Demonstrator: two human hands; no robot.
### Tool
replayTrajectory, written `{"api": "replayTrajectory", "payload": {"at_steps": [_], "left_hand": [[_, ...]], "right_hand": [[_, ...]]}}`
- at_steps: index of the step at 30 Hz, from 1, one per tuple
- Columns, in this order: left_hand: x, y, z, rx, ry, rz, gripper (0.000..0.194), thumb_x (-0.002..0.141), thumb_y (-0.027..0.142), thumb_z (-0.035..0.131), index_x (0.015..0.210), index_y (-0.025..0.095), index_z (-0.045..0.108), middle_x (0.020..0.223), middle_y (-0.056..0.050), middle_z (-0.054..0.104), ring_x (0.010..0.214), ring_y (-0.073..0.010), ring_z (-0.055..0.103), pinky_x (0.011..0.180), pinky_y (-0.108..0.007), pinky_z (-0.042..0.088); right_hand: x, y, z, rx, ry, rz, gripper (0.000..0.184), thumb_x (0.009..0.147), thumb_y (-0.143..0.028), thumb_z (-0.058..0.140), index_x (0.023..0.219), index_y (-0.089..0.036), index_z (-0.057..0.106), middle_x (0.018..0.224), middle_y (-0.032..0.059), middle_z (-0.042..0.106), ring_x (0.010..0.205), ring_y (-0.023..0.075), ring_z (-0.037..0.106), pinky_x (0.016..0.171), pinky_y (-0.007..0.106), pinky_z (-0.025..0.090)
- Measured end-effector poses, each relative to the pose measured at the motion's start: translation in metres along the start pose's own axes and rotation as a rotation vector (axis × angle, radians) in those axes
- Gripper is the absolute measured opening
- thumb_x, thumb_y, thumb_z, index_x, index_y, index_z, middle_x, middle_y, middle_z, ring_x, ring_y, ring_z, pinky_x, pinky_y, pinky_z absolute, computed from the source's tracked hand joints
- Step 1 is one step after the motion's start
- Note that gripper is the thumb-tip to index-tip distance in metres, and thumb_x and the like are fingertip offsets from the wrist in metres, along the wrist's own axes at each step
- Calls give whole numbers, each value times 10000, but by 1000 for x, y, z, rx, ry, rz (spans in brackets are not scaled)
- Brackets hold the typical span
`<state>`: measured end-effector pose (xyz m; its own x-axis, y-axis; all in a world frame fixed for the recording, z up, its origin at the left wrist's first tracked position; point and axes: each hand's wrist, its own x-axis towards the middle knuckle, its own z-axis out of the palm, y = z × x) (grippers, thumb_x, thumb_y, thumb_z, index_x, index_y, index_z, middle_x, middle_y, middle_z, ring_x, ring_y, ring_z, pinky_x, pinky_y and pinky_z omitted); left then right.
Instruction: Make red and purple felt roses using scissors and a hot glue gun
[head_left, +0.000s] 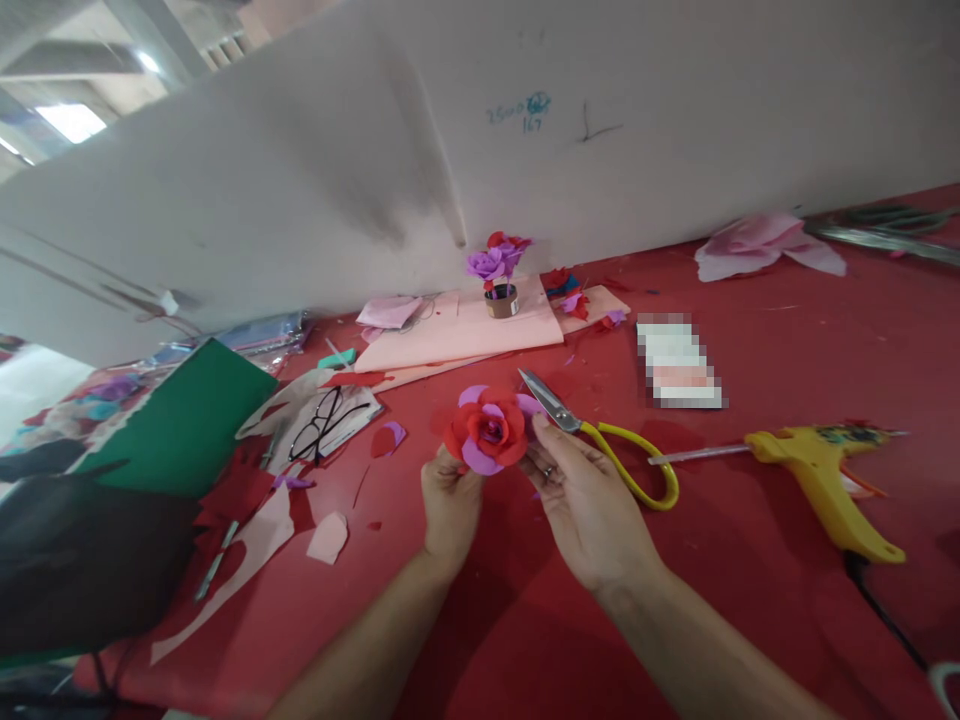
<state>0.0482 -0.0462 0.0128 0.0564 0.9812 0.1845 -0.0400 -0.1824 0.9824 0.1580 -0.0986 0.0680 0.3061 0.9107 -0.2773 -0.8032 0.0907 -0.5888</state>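
Note:
A paper flower (491, 430) with red and purple petals faces up in the middle of the view. My left hand (452, 500) is closed under its left side, and the stem or base there is hidden. At the flower's right edge, my right hand (585, 490) pinches a purple petal (529, 405) between thumb and fingers. Whether that petal is joined to the flower, I cannot tell. Just beyond my right hand lies a pair of scissors (600, 430) with yellow handles. A yellow glue gun (832, 480) with a glue stick in its back rests farther right.
Paper flowers (499, 258) stand in a small brown pot (501, 302) on pink sheets (457, 345) against the white wall (600, 170). Eyeglasses (322, 425), paper scraps (328, 538) and a green board (187, 420) lie left on the red table (495, 640). A blurred-out rectangular object (679, 362) sits right.

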Motion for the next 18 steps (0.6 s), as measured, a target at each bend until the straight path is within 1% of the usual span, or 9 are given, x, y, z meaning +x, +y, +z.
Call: {"api": "replayTrajectory", "payload": {"at_steps": [3,10,18], "left_hand": [[0,0,0,14,0,9,181,674,233,726,848,185,738,848,-33,732,840,-191,655,820,-335,535],[1,-2,-4,75,20,-8,9,668,197,711,677,196,709,721,-8,697,796,-184,631,784,-308,522],[1,-8,-8,63,18,-30,94,646,199,729,579,211,664,613,5,629,737,-179,590,764,-311,499]], "right_hand": [[0,0,0,3,3,0,151,765,-337,727,895,-271,764,927,25,755,931,198,669,870,368,496],[-1,-1,0,7,4,12,196,788,-353,699,963,-280,748,976,27,752,972,203,666,874,364,496],[0,-7,0,-46,22,7,221,797,-356,675,998,-287,736,1077,20,728,1068,221,633,892,371,492]]}}
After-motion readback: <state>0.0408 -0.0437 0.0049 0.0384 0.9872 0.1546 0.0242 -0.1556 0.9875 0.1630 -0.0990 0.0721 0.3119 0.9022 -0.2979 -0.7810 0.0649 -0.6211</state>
